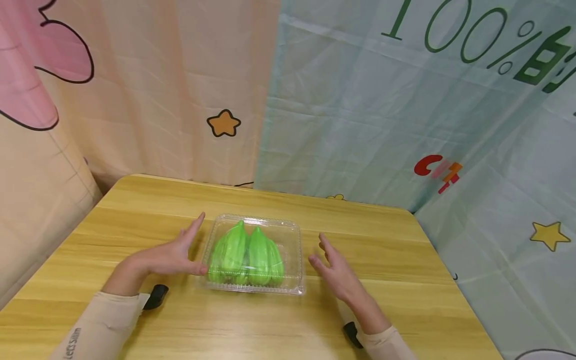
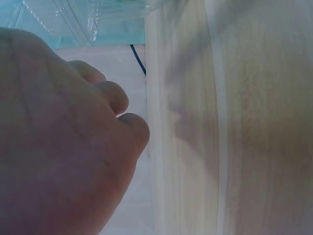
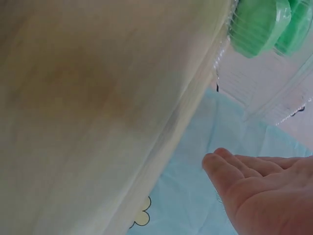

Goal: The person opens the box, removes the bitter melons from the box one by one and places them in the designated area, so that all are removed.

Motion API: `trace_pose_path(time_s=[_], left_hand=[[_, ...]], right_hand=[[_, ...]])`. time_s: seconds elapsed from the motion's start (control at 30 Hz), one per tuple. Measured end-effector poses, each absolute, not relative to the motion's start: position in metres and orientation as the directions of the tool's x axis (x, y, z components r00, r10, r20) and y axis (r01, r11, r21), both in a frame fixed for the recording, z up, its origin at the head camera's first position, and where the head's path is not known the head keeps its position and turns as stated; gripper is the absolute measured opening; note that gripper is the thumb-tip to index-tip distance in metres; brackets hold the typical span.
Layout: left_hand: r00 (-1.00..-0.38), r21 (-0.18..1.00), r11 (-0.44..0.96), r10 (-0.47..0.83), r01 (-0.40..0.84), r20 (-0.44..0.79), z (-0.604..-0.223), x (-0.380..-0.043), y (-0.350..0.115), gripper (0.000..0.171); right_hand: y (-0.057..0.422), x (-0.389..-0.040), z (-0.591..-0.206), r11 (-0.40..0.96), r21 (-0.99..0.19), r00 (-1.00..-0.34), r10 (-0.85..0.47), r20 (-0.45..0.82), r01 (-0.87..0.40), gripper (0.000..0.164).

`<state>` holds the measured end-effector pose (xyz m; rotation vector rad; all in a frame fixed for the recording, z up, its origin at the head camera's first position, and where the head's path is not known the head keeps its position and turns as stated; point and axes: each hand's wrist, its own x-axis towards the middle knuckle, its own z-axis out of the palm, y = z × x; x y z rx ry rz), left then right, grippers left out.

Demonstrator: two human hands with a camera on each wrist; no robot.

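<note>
A clear plastic clamshell box [image 1: 292,255] sits on the wooden table with its lid down. Inside lie bright green, ridged pieces [image 1: 234,250] with pointed tops, like a bunch of green fruit. My left hand [image 1: 168,256] is at the box's left side, thumb tip right at its edge and fingers spread. To the right, my right hand [image 1: 339,275] hovers a little apart from the box, palm turned towards it, fingers fairly straight. In the right wrist view the box [image 3: 254,93] shows beyond the fingers of that hand [image 3: 269,191]. Neither hand holds anything.
The wooden table [image 1: 382,300] has rounded far corners. Behind it hang printed curtains, a peach one [image 1: 157,75] on the left and a pale blue one [image 1: 351,125] on the right. Black wrist devices sit at both sleeves.
</note>
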<state>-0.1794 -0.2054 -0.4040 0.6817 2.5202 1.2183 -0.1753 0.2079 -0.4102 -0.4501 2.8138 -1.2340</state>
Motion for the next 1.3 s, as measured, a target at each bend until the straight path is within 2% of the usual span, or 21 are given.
trace_pose_path(time_s=[0.27, 0.73, 1.0, 1.3], left_hand=[[-0.817, 0.780, 0.543, 0.572, 0.311, -0.073, -0.406, -0.177, -0.206, 0.150], [-0.782, 0.810, 0.551, 0.587, 0.198, -0.208, -0.405, -0.173, -0.201, 0.153], [-0.786, 0.812, 0.562, 0.569, 0.158, -0.241, -0.408, -0.174, -0.200, 0.150], [-0.786, 0.815, 0.561, 0.565, 0.145, -0.250, -0.409, -0.176, -0.199, 0.147]], right_hand=[[0.204, -0.173, -0.415, 0.609, -0.762, -0.949, -0.315, 0.021, -0.219, 0.098], [0.196, -0.165, -0.413, 0.668, -0.706, -0.908, -0.410, -0.087, -0.235, 0.135], [0.188, -0.165, -0.415, 0.685, -0.683, -0.891, -0.440, -0.111, -0.253, 0.144], [0.187, -0.166, -0.413, 0.708, -0.650, -0.877, -0.463, -0.132, -0.276, 0.142]])
